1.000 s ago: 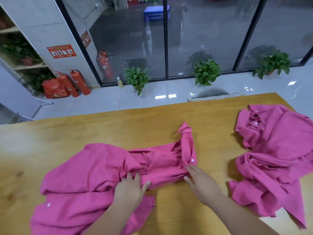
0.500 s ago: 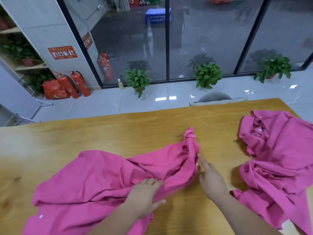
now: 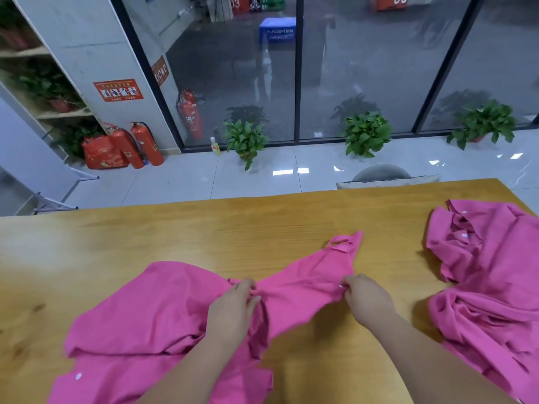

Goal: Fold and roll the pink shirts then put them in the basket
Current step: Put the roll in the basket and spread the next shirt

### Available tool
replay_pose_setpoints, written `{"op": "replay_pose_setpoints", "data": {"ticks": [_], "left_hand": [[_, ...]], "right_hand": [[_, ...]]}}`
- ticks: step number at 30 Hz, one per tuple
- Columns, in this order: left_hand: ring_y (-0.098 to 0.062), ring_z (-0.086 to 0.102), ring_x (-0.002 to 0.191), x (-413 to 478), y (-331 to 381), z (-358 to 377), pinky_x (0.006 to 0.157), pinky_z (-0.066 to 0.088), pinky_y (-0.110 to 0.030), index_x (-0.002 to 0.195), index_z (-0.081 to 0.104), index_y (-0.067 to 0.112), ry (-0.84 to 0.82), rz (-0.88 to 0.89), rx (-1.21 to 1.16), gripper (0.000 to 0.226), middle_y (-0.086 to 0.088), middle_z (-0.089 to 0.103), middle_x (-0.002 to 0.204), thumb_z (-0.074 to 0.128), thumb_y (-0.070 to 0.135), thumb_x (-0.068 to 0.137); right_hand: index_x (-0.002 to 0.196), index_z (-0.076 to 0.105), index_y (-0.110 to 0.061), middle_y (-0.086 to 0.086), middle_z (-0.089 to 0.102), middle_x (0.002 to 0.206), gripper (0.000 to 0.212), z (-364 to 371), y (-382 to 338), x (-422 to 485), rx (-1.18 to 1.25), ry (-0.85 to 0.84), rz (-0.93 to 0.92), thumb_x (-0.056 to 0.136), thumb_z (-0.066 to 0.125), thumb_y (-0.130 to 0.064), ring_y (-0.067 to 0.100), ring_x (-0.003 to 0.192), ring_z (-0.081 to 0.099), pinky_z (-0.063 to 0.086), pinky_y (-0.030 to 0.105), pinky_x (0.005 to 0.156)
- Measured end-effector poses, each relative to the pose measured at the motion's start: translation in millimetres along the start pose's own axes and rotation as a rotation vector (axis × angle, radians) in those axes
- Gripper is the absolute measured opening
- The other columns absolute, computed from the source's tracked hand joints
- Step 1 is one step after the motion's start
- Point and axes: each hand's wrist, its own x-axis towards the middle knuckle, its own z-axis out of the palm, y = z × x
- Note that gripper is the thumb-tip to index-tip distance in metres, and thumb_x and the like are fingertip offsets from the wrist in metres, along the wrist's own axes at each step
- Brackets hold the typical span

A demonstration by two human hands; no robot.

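Head view, shirts: we count two on the worktop (image 3: 175,234); the near shirt (image 3: 163,310) lies centre-left and the crumpled shirt (image 3: 493,287) lies at the right edge, apart.
Head view, hands: we count two; the left hand (image 3: 233,310) and right hand (image 3: 367,298) each pinch the near shirt's fabric.

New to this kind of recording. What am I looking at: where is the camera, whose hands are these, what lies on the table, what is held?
No machine here. A person wears one wide-angle camera on the head, looking down at their own bare hands. On the wooden table lie two pink shirts: the front shirt, loosely spread out, and the crumpled shirt at the right. The left hand and the right hand each pinch the front shirt.
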Motion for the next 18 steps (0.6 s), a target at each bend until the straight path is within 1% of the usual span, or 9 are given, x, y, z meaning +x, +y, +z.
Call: {"op": "replay_pose_setpoints", "data": {"ticks": [2, 5, 7, 9, 11, 12, 14, 16, 18], "left_hand": [[-0.020, 0.069, 0.079, -1, -9, 0, 0.065, 0.053, -0.041, 0.099, 0.051, 0.033, 0.009, -0.017, 0.032, 0.021, 0.010, 0.069, 0.087, 0.052, 0.053, 0.101], [-0.017, 0.065, 0.075, -1, -11, -3, 0.058, 0.052, -0.040, 0.094, 0.054, 0.031, 0.107, 0.053, 0.043, 0.022, 0.011, 0.062, 0.091, 0.052, 0.051, 0.101], [-0.016, 0.058, 0.081, 9, -10, -14, 0.062, 0.050, -0.037, 0.094, 0.059, 0.028, 0.226, 0.130, 0.031, 0.014, 0.012, 0.055, 0.097, 0.062, 0.040, 0.100], [-0.021, 0.054, 0.084, 29, -8, -35, 0.070, 0.049, -0.041, 0.095, 0.065, 0.021, 0.371, 0.156, 0.010, 0.010, 0.005, 0.052, 0.098, 0.068, 0.029, 0.099], [-0.025, 0.055, 0.084, 55, -2, -67, 0.076, 0.047, -0.044, 0.099, 0.065, 0.018, 0.508, 0.102, -0.045, 0.007, 0.002, 0.054, 0.097, 0.064, 0.023, 0.103], [-0.026, 0.056, 0.083, 69, 1, -85, 0.078, 0.046, -0.044, 0.101, 0.063, 0.018, 0.571, 0.051, -0.104, 0.006, 0.003, 0.057, 0.094, 0.060, 0.022, 0.105], [-0.030, 0.055, 0.073, 97, 1, -122, 0.076, 0.043, -0.043, 0.103, 0.057, 0.021, 0.688, -0.119, -0.234, 0.005, 0.008, 0.058, 0.078, 0.055, 0.023, 0.107], [-0.036, 0.057, 0.070, 121, -7, -152, 0.074, 0.045, -0.045, 0.103, 0.053, 0.022, 0.767, -0.317, -0.316, 0.009, 0.011, 0.053, 0.067, 0.052, 0.029, 0.108], [-0.036, 0.061, 0.075, 136, -24, -161, 0.084, 0.047, -0.047, 0.107, 0.052, 0.021, 0.718, -0.462, -0.310, 0.008, 0.007, 0.061, 0.073, 0.050, 0.029, 0.108]], "right_hand": [[0.116, 0.059, -0.032, 0.003, 0.066, 0.110, 0.021, -4, -6, 2, 0.068, 0.115, 0.056, 0.099, 0.048, -0.027, 0.031, 0.102, 0.067, 0.055, 0.040, 0.080], [0.110, 0.052, -0.029, 0.005, 0.068, 0.099, 0.012, -22, -24, 8, 0.220, 0.291, 0.104, 0.099, 0.048, -0.027, 0.035, 0.091, 0.067, 0.052, 0.042, 0.070], [0.110, 0.054, -0.027, 0.007, 0.069, 0.102, 0.010, -45, -44, 15, 0.313, 0.400, 0.106, 0.101, 0.050, -0.027, 0.036, 0.090, 0.067, 0.048, 0.041, 0.069], [0.111, 0.058, -0.026, 0.006, 0.070, 0.108, 0.010, -75, -71, 25, 0.407, 0.509, 0.110, 0.102, 0.053, -0.027, 0.036, 0.093, 0.067, 0.047, 0.041, 0.071], [0.116, 0.058, -0.026, 0.001, 0.070, 0.112, 0.014, -107, -101, 41, 0.505, 0.612, 0.068, 0.103, 0.054, -0.028, 0.034, 0.101, 0.067, 0.048, 0.041, 0.077], [0.121, 0.057, -0.028, -0.002, 0.070, 0.117, 0.019, -122, -116, 50, 0.565, 0.644, -0.004, 0.103, 0.054, -0.027, 0.031, 0.107, 0.067, 0.049, 0.041, 0.083], [0.146, 0.044, -0.033, -0.008, 0.064, 0.138, 0.044, -145, -147, 65, 0.658, 0.602, -0.217, 0.103, 0.055, -0.025, 0.023, 0.126, 0.061, 0.050, 0.042, 0.099], [0.163, 0.019, -0.034, -0.005, 0.044, 0.162, 0.070, -149, -170, 79, 0.554, 0.498, -0.373, 0.105, 0.056, -0.025, 0.017, 0.144, 0.044, 0.043, 0.042, 0.114], [0.167, 0.015, -0.029, 0.000, 0.029, 0.171, 0.071, -129, -180, 88, 0.312, 0.450, -0.444, 0.106, 0.053, -0.032, 0.020, 0.154, 0.031, 0.035, 0.043, 0.124]]}}
